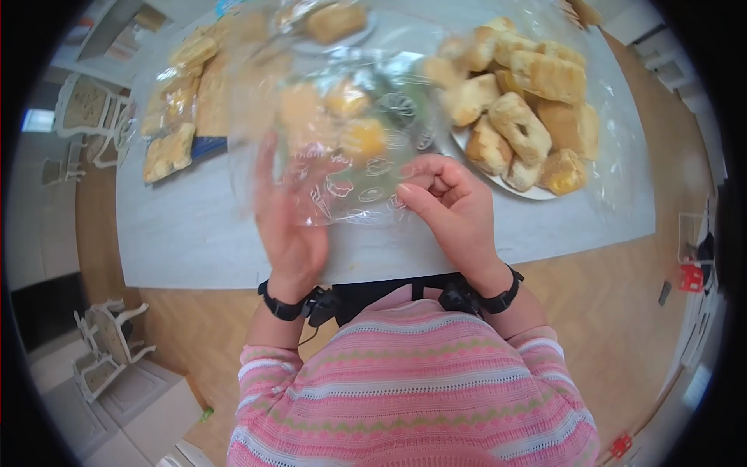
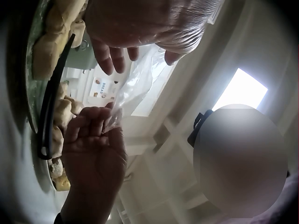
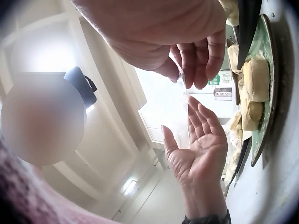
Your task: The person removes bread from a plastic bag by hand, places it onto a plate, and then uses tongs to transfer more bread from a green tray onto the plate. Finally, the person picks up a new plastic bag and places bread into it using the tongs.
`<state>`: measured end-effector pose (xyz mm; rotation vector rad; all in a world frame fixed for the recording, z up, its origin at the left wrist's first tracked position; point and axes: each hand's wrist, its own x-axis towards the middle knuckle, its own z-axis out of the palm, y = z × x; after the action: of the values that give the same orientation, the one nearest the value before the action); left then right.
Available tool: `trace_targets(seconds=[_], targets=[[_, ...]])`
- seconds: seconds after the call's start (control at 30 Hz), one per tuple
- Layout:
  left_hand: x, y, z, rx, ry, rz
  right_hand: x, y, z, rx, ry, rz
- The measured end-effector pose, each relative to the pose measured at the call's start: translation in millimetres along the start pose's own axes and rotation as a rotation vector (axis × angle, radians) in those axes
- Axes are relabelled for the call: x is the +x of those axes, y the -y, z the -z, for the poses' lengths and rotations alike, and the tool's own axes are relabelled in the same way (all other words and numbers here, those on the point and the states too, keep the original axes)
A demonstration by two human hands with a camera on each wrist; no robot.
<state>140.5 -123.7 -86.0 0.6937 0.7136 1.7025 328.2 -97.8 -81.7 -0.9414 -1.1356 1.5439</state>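
Note:
A clear plastic bag with white printed drawings and lettering is held up over the table in front of the body. My right hand pinches its near right edge between thumb and fingertips. Beside the bag's left side is my left hand, blurred, its fingers partly seen through the film. In the right wrist view the left hand shows its palm with the fingers loosely extended. Behind the bag, a green plate carries cut bread pieces. A long black handle crosses the plate in the left wrist view.
A white plate at right bears a heap of bread rolls. Bagged bread pieces lie at left, by a dark blue edge. A browned loaf sits at the back. Chairs stand beyond the table.

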Motion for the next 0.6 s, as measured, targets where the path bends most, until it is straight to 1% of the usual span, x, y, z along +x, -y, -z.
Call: trace_targets(seconds=[0.03,0.07,0.1,0.13,0.17,0.23,0.37,0.43,0.47,0.5,0.53,0.57,0.6], targets=[[0,2,3,-0.108,-0.02,-0.023,-1,-1,7,-0.007,-0.031,0.008],[-1,2,2,-0.119,0.003,-0.002,-3,-3,15,-0.02,0.006,0.029],[-3,0,1,-0.101,-0.095,0.024,-4,-3,21,-0.032,0.044,0.049],[-3,-1,-1,-0.079,-0.195,0.049,-8,0,22,-0.024,0.028,0.08],[-3,2,0,-0.082,-0.178,0.066,-11,4,28,-0.027,0.005,0.085],[-3,10,3,0.264,-0.224,-0.017,-16,10,37,-0.136,0.012,0.142],[-4,18,-10,0.321,-0.154,-0.018,-25,12,61,-0.124,-0.04,0.138],[-4,24,-17,0.4,-0.187,-0.005,-29,15,76,0.01,-0.107,0.105],[-5,26,-20,0.398,-0.182,-0.003,-32,19,83,0.05,-0.194,0.135],[-5,27,-23,0.327,-0.138,-0.001,-35,23,92,0.09,-0.281,0.165],[-6,28,-25,0.256,-0.093,0.001,-38,25,105,0.19,-0.355,0.234],[-6,29,-29,0.253,-0.09,0.004,-39,28,122,0.289,-0.427,0.304],[-6,29,-33,0.265,-0.061,0.051,-40,33,141,0.283,-0.575,0.352]])
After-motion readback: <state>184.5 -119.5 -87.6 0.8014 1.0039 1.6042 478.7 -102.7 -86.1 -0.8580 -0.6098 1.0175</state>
